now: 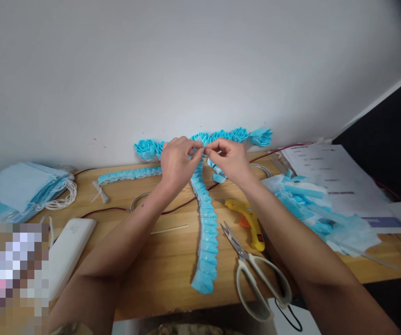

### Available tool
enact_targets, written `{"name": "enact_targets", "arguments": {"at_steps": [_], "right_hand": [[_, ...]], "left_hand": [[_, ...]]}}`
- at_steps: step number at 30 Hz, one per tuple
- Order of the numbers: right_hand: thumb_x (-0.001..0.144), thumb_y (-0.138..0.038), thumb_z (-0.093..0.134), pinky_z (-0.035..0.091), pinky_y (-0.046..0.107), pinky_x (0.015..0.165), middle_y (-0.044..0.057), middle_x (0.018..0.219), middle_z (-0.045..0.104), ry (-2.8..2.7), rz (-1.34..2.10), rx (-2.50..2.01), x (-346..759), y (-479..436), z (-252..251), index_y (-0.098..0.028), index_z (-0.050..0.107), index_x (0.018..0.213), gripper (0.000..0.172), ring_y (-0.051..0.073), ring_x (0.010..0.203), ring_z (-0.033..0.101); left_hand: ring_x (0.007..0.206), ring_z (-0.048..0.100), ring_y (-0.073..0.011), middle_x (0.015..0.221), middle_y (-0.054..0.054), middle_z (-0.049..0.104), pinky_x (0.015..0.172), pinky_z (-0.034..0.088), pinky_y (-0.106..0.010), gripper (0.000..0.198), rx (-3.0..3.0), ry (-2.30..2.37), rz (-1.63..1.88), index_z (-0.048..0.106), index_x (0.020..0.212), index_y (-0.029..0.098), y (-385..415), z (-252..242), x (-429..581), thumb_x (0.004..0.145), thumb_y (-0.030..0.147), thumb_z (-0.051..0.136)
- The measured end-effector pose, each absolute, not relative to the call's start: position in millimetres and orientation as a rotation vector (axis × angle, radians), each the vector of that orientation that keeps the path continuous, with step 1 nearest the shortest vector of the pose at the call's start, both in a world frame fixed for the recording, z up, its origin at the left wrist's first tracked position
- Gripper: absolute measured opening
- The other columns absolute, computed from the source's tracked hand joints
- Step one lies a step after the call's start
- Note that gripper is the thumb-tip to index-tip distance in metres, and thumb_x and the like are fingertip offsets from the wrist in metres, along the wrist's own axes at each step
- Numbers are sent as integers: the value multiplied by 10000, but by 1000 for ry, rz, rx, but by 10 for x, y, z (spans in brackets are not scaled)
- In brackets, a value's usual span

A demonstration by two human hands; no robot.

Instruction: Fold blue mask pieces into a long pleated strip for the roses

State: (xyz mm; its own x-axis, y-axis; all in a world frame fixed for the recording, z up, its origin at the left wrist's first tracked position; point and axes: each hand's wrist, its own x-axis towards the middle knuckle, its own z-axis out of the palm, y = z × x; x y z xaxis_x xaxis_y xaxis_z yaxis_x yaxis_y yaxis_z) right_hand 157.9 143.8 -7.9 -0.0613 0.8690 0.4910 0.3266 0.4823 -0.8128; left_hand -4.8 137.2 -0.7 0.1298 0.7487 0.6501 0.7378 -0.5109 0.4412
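Note:
My left hand [178, 163] and my right hand [228, 160] meet near the back of the wooden table [165, 260], both pinching the top end of a long pleated blue strip [207, 232] that trails toward me. Their fingers are closed on the strip's end. Behind the hands, a row of blue fabric roses [235, 136] lies along the wall. A second pleated blue strip [128, 175] lies to the left of my left hand.
White-handled scissors [256, 274] and a yellow glue gun [247, 218] lie right of the strip. A pile of blue and white mask scraps [319, 209] and printed papers [333, 172] sit at right. Stacked face masks [25, 190] and a white case [69, 251] are at left.

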Motion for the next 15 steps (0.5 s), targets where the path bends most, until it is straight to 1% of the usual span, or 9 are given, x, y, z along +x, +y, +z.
{"name": "enact_targets", "arguments": {"at_steps": [10,15], "right_hand": [[771,-300,637,479,292,668,13,765,707,-1623,638,-1077,1578,1432,-70,-223,695,750,99,167,717,607],[773,-316,634,473,291,668,10,753,697,-1610,670,-1049,1576,1437,-86,-214,691,753,119,156,699,597]], "left_hand": [[770,574,-209,721,-34,653,743,386,-342,146,2300,1483,1386,730,780,219,1397,-7,-59,859,203,608],[803,589,-230,742,-47,662,803,380,-378,164,2392,1531,1379,749,818,228,1375,-15,-55,895,230,605]]}}
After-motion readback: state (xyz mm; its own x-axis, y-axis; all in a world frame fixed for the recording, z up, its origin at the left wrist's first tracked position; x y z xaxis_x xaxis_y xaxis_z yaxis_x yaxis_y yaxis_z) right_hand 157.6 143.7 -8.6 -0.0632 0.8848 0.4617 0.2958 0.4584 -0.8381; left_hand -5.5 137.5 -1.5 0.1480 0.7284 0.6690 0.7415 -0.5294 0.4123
